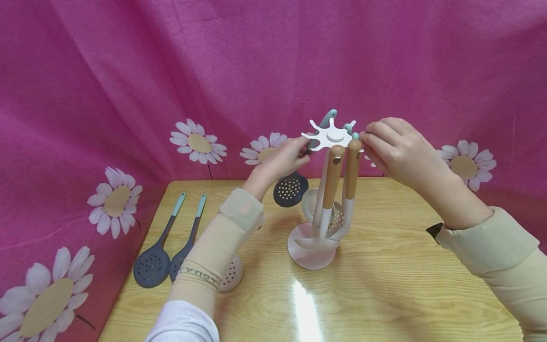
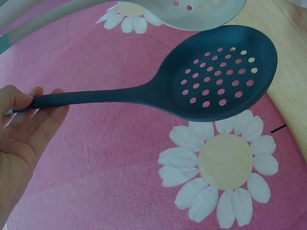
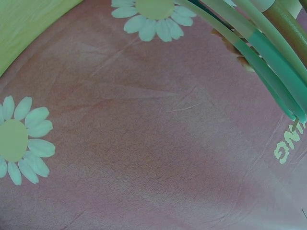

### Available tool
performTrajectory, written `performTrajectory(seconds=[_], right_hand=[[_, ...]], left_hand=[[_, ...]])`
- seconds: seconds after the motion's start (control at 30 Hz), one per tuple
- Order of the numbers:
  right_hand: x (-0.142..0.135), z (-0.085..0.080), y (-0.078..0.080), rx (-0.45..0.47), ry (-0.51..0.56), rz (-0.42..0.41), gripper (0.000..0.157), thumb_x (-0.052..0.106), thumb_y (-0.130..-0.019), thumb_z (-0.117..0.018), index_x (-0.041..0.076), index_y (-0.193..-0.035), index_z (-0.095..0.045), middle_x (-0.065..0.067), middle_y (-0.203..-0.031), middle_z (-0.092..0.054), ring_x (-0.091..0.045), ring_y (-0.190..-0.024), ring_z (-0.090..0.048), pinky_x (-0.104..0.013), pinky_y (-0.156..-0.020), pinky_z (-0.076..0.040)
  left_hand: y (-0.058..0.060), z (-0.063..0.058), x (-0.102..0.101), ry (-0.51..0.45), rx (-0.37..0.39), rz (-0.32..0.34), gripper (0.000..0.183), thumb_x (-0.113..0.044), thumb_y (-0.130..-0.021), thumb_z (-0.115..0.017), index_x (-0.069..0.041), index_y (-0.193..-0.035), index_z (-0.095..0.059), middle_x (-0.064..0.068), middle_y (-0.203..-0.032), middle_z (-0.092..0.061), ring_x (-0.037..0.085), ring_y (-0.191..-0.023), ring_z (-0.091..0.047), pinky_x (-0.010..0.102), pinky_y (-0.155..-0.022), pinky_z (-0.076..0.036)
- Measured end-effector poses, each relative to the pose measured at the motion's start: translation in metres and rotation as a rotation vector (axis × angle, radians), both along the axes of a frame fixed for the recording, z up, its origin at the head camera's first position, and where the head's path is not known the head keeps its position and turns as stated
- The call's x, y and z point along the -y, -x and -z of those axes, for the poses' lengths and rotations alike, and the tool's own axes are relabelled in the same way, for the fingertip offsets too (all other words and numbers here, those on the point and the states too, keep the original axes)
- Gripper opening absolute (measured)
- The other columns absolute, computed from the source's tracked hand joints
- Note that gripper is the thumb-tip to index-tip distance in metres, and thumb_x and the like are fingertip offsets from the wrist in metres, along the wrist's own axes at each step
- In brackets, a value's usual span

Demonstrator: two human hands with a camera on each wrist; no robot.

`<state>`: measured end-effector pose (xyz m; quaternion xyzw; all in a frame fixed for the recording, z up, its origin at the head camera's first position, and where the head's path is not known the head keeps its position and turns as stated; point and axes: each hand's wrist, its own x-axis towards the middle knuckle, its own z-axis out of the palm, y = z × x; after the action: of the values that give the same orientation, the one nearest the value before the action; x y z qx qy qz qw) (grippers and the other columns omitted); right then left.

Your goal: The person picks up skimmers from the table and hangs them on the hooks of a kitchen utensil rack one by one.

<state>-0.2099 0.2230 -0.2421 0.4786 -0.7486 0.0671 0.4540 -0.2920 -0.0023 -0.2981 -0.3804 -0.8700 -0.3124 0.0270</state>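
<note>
My left hand (image 1: 279,160) pinches a dark blue skimmer (image 2: 220,72) by its handle, with its round perforated head hanging behind the table's back edge. Beside that hand stands a utensil rack (image 1: 335,136) with a white hooked top and a pale pink base. Wooden-handled utensils (image 1: 333,178) with white lower parts hang from its front. Mint-handled ones (image 3: 278,62) hang at the back, one with a pale perforated head (image 2: 196,12). At the rack's right edge is my right hand (image 1: 399,149), fingers bent; its fingertips' contact is hidden.
Two dark skimmers with mint handles, one fully visible (image 1: 151,267) and one partly covered (image 1: 181,259), lie on the left of the wooden table (image 1: 397,266). A pale pink skimmer (image 1: 232,274) shows beside my left forearm. A pink flowered cloth (image 1: 239,71) hangs behind.
</note>
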Motion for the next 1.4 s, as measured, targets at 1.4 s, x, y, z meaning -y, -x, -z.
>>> performTrajectory(seconds=[1.4], right_hand=[[0.0, 0.001, 0.001, -0.011, 0.001, 0.014, 0.034, 0.015, -0.097, -0.041, -0.011, -0.087, -0.061, -0.02, -0.084, -0.058, -0.036, -0.076, -0.052, -0.046, -0.071, -0.046]], left_hand=[[-0.007, 0.026, -0.014, -0.156, 0.063, 0.042, 0.027, 0.007, -0.083, -0.053, 0.004, -0.109, -0.05, 0.021, -0.102, -0.065, 0.028, -0.095, -0.064, 0.019, -0.076, -0.05]])
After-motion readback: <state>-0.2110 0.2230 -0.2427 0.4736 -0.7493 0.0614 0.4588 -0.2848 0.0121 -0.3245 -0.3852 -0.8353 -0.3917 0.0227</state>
